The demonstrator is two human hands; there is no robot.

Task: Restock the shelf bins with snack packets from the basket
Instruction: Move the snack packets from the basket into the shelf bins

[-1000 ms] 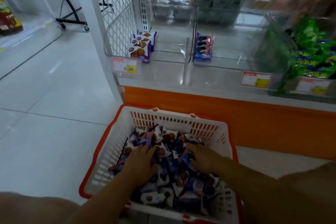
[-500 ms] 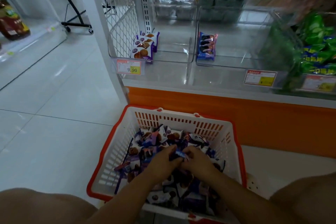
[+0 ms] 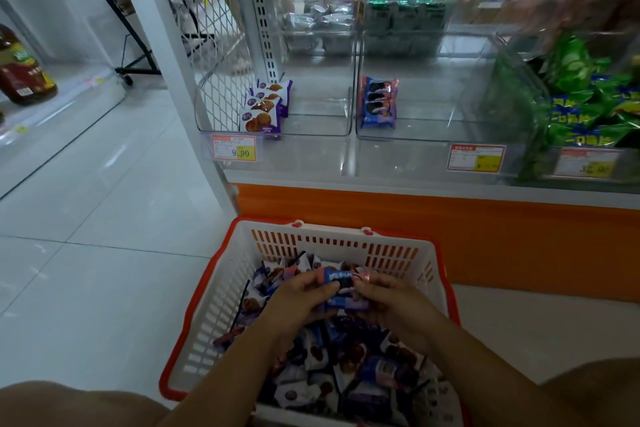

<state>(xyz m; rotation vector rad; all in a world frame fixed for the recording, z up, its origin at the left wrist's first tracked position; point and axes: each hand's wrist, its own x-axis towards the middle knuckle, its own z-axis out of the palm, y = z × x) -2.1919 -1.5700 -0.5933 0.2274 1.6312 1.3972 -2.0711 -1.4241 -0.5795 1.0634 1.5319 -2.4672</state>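
Blue packets (image 3: pixel 337 279): newly lifted from the basket (image 3: pixel 214 305). Our left hand (image 3: pixel 298 302) and right hand (image 3: pixel 389 302) clasp them; binning likely next.

Two hands, the left hand (image 3: pixel 298 298) and the right hand (image 3: pixel 391 302), hold one blue packet (image 3: pixel 337 279) between them. One basket (image 3: pixel 398 250), its packets too jumbled to count. Three clear front bins: left bin (image 3: pixel 311 121) has about four waffle packets (image 3: pixel 259 120), middle bin (image 3: pixel 433 114) one small stack of sandwich-cookie packets (image 3: pixel 379 104), right bin (image 3: pixel 512 87) an uncountable heap of green packets (image 3: pixel 571 62). Three price tags (image 3: pixel 234 148). One brown bottle (image 3: pixel 24 73).
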